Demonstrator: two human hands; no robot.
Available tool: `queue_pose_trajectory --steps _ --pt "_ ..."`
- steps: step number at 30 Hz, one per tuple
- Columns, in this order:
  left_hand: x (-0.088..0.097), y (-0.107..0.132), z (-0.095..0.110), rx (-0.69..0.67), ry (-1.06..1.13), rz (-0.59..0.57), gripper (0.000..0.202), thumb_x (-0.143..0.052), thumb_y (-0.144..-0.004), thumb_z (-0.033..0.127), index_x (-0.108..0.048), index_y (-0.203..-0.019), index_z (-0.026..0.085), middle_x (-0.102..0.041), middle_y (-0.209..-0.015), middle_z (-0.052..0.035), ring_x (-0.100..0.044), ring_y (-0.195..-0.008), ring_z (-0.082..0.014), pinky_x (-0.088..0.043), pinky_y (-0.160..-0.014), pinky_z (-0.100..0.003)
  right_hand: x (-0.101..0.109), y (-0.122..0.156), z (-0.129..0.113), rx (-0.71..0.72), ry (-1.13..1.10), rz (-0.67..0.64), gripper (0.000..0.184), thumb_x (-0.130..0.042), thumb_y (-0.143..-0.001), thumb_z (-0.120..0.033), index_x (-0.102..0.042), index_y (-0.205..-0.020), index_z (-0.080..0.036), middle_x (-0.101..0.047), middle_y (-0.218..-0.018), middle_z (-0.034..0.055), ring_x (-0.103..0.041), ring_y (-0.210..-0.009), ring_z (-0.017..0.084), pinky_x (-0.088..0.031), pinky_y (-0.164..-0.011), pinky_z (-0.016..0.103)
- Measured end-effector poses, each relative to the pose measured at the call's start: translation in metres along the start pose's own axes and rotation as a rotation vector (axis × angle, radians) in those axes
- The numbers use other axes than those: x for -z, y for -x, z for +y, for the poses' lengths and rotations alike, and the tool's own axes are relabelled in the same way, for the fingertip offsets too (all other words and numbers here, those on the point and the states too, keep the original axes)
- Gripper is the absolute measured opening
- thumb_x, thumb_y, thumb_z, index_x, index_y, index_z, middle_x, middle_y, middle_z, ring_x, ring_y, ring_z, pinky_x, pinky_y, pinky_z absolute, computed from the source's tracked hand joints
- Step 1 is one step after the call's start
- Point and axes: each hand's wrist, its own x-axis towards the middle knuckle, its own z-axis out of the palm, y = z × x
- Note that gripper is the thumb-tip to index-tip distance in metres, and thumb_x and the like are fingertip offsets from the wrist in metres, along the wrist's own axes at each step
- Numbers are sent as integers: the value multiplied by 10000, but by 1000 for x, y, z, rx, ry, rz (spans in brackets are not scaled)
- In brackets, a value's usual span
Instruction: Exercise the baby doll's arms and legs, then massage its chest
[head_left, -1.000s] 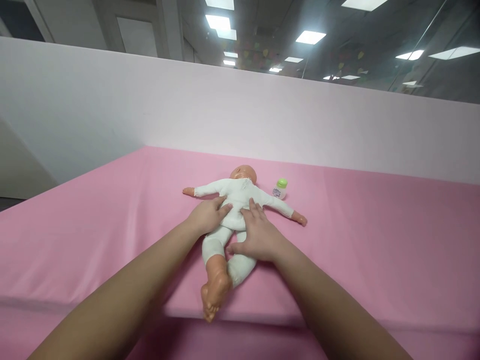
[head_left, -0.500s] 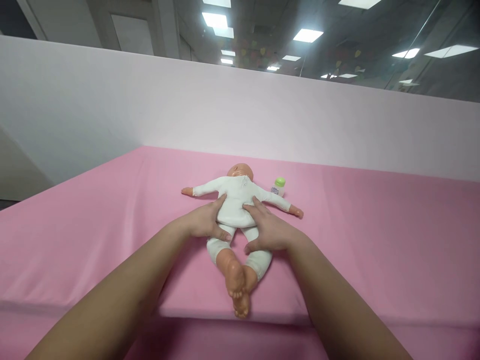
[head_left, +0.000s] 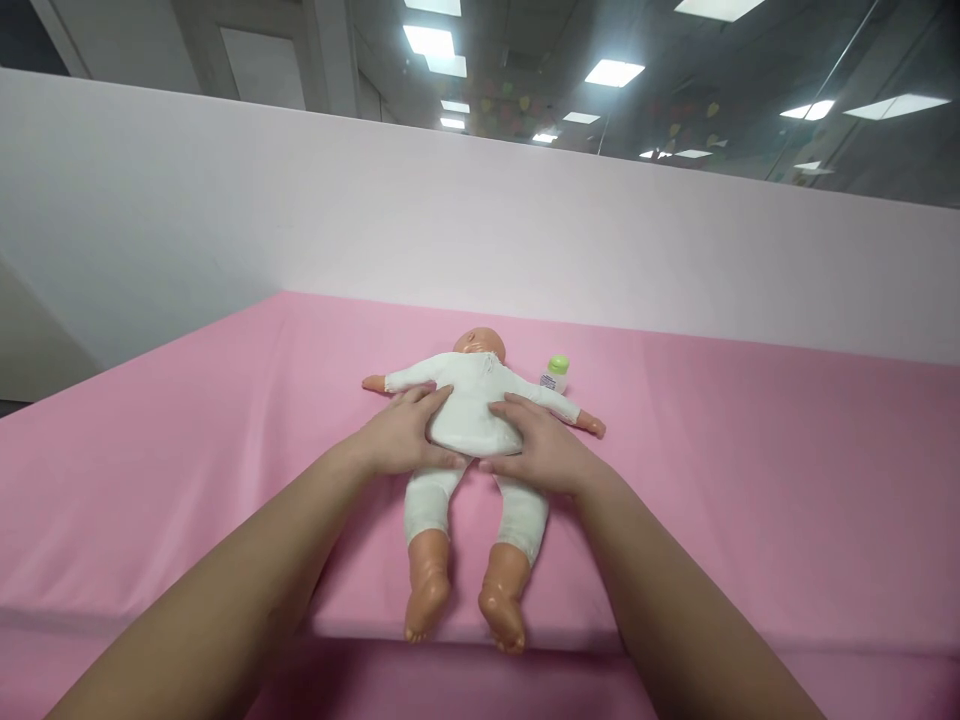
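A baby doll (head_left: 474, 405) in a white top and white leggings lies on its back on a pink padded surface, head away from me and arms spread. My left hand (head_left: 411, 432) is closed around the doll's left-side hip as I see it, thumb across the top of the thigh and index finger on the torso. My right hand (head_left: 546, 440) grips the opposite hip in the same way, its thumb near the crotch. The two thumbs almost meet. Both bare feet point toward me, the legs apart. Some fingers are hidden along the doll's sides.
A small clear jar with a green lid (head_left: 556, 370) stands beside the doll's arm on the right. The pink mat (head_left: 750, 480) has its front edge just under the doll's feet. Behind it rises a white wall (head_left: 525, 240), with glass reflecting ceiling lights above.
The doll's legs, crossed at the feet before, are now apart and straighter. My thumbs have moved up and inward from the thighs toward the hips.
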Motion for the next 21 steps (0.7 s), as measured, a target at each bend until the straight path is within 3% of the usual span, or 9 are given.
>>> queue_pose_trajectory --steps 3,5,7,11,21 --pt "-4 1 16 -39 -106 302 726 -706 -814 619 -581 -1435 262 -560 -1408 -132 -504 -1337 -378 -420 -1093 -504 -3 -2 -4 -10 -6 200 606 -751 -811 -561 -642 -1329 -264 -616 -1392 75 -536 -1313 307 -436 -1066 446" --pt "-9 2 27 -120 -129 424 478 -648 -876 510 -667 -1271 241 -632 -1235 -107 -590 -1183 -319 -451 -1045 -464 -9 -5 -7 -15 4 283 320 -679 -876 -439 -692 -1125 -238 -705 -1149 55 -627 -1084 249 -470 -919 380" --pt "-15 2 37 -198 -142 365 304 -625 -886 434 -709 -1095 230 -666 -1072 -92 -630 -1043 -290 -488 -952 -435 -17 -7 -9 -9 42 272 122 -606 -896 -315 -679 -928 -223 -709 -945 38 -622 -864 204 -432 -748 330" --pt "-27 -3 43 -148 -178 105 205 -570 -895 367 -727 -841 246 -674 -831 -66 -648 -804 -261 -472 -721 -396 -30 -11 -12 -21 148 138 149 -570 -891 -234 -646 -765 -213 -679 -796 48 -554 -696 186 -306 -631 319" --pt "-32 -32 36 -25 -161 -40 361 -644 -852 377 -678 -536 204 -583 -538 -107 -573 -546 -260 -452 -635 -441 -21 -29 -2 -3 174 -65 267 -562 -880 -246 -595 -617 -215 -638 -652 24 -463 -555 152 -260 -570 314"
